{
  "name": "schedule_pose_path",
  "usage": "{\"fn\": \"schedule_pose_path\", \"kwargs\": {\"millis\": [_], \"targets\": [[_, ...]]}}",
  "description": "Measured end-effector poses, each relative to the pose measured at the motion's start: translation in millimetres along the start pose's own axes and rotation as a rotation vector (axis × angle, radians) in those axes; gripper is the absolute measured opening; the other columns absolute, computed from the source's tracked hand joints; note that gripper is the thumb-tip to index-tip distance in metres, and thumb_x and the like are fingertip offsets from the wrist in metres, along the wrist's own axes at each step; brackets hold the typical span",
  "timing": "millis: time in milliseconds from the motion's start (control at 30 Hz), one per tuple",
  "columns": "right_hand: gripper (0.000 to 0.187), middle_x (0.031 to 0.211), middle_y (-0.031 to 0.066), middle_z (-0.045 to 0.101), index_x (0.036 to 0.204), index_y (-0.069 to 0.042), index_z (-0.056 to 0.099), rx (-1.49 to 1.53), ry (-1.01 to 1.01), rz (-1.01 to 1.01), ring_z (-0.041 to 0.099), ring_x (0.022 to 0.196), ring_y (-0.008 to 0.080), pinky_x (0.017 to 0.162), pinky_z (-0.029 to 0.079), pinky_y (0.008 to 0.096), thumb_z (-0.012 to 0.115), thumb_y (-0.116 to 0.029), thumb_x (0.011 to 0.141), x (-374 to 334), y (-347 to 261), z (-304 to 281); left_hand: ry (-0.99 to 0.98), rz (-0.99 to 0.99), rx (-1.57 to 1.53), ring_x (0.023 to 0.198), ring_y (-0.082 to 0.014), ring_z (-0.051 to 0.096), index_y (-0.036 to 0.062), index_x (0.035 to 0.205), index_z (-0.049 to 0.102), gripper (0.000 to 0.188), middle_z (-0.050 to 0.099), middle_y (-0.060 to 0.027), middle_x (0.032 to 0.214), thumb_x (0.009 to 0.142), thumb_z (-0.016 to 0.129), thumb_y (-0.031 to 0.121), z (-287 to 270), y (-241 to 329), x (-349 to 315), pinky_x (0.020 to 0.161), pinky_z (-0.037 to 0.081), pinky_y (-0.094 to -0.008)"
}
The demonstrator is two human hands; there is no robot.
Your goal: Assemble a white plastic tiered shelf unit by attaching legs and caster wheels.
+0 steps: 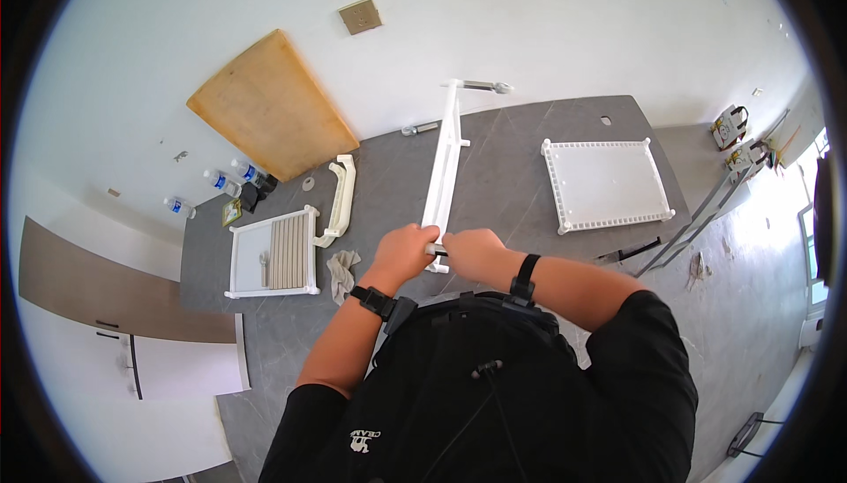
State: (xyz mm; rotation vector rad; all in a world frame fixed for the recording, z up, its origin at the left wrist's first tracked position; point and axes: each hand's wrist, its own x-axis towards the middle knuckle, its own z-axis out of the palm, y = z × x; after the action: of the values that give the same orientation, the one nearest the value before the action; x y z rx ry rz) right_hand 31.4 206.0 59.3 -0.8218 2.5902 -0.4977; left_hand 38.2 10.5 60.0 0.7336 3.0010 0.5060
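A long, narrow white plastic frame (445,165) runs away from me, its far end by the table's back edge. At its near end my left hand (408,252) is closed around the frame's corner. Tight against it, my right hand (482,258) is also closed; a small grey and black piece (435,250) shows between the hands, mostly hidden by fingers. From the frame's far end a metallic rod-like fitting with a rounded grey end (481,87) sticks out to the right. A similar fitting (419,129) lies on the table to the left of the frame.
On the grey table (503,165) are a white shelf tray (609,187) at right, a white frame with beige slats (287,252) at left, a cream curved bracket (342,196) and a cloth (342,273). Bottles (222,183) and a leaning tan board (273,104) stand behind.
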Motion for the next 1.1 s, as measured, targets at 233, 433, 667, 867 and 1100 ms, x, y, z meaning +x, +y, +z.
{"fn": "schedule_pose_path", "kwargs": {"millis": [233, 433, 667, 867, 1100], "targets": [[0.035, 0.088, 0.0146, 0.072, 0.108, -0.001, 0.065, 0.192, -0.412, -0.081, 0.073, 0.080, 0.0281, 0.067, 0.057, 0.0405, 0.059, -0.034, 0.099, 13, 8, -39, -0.006, -0.048, 0.005, 0.084, -0.0373, 0.066, 0.0157, 0.095, 0.062, 0.021, 0.064, -0.0113, 0.086, 0.080, 0.075, 0.019, -3, 4, 0, 0.069, 0.052, -0.0489], [0.049, 0.078, 0.0036, 0.064, 0.103, -0.004, 0.063, 0.911, -0.796, 0.111, 0.062, 0.061, 0.0149, 0.058, 0.052, 0.0317, 0.048, -0.051, 0.106, 40, 37, -33, 0.027, -0.037, 0.024, 0.083, -0.0370, 0.065, 0.0159, 0.093, 0.061, 0.020, 0.062, -0.0109, 0.084, 0.081, 0.075, 0.024, 3, 2, -6, 0.068, 0.052, -0.0481], [0.048, 0.088, 0.0159, 0.072, 0.107, -0.003, 0.068, 0.147, -0.128, -0.282, 0.071, 0.081, 0.0361, 0.074, 0.055, 0.0453, 0.045, -0.045, 0.106, 15, 8, -27, 0.012, -0.091, 0.013, 0.083, -0.0360, 0.065, 0.0168, 0.094, 0.061, 0.023, 0.062, -0.0094, 0.084, 0.081, 0.077, 0.027, -3, 5, -5, 0.068, 0.052, -0.0474], [0.044, 0.096, 0.0180, 0.072, 0.116, -0.007, 0.067, 0.089, -0.056, 0.053, 0.070, 0.091, 0.0388, 0.082, 0.056, 0.0470, 0.052, -0.045, 0.103, -12, -32, -29, 0.021, -0.100, -0.031, 0.084, -0.0363, 0.065, 0.0169, 0.095, 0.062, 0.026, 0.062, -0.0092, 0.085, 0.077, 0.081, 0.021, -4, -2, -12, 0.069, 0.051, -0.0478], [0.040, 0.081, 0.0077, 0.071, 0.110, -0.005, 0.062, 0.952, -0.755, 0.097, 0.072, 0.073, 0.0200, 0.062, 0.057, 0.0378, 0.051, -0.043, 0.106, 46, 34, -22, 0.012, -0.042, 0.031, 0.083, -0.0361, 0.065, 0.0172, 0.093, 0.061, 0.024, 0.062, -0.0096, 0.085, 0.079, 0.079, 0.026, -2, -8, -5, 0.067, 0.051, -0.0478]]}}
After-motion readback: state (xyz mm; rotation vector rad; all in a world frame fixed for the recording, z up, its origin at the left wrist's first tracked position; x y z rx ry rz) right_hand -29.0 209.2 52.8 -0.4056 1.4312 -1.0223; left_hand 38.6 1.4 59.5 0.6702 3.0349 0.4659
